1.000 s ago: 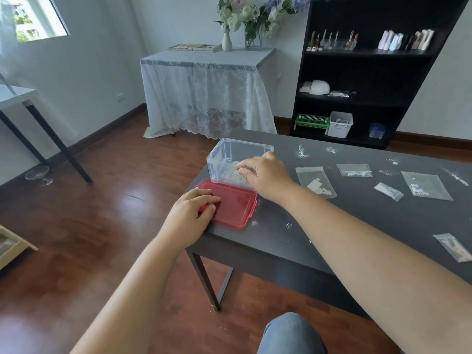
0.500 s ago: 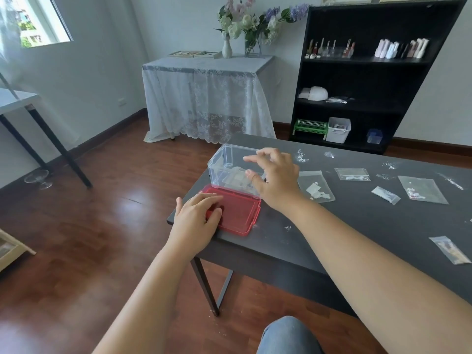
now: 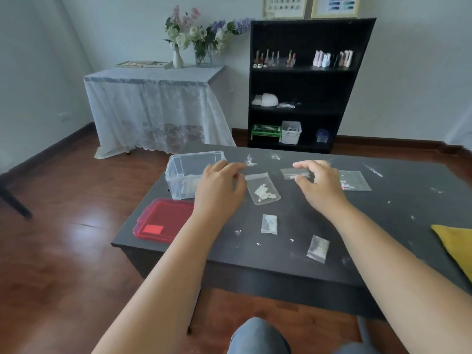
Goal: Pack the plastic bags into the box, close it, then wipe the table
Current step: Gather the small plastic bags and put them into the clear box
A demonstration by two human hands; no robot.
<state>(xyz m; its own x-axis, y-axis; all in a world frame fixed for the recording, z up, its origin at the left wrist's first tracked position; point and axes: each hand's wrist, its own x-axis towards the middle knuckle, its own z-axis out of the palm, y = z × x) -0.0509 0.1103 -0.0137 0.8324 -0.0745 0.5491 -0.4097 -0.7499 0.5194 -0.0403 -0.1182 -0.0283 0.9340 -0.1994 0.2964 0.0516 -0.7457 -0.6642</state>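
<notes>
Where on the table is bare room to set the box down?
Freest: right part, between the far-right bag and yellow cloth, only specks. Also the near edge left of the front bag. Crowded: centre, around both hands and the middle bags.

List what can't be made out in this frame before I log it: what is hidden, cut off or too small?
- Clear box, head view: the left hand covers its right side; contents unclear.
- Flat bag: the right hand hides its right end; contact unclear.
- Yellow cloth: cut off by the right edge.
- Bag contents: too small to identify.
- White specks on the table: blurred.
</notes>
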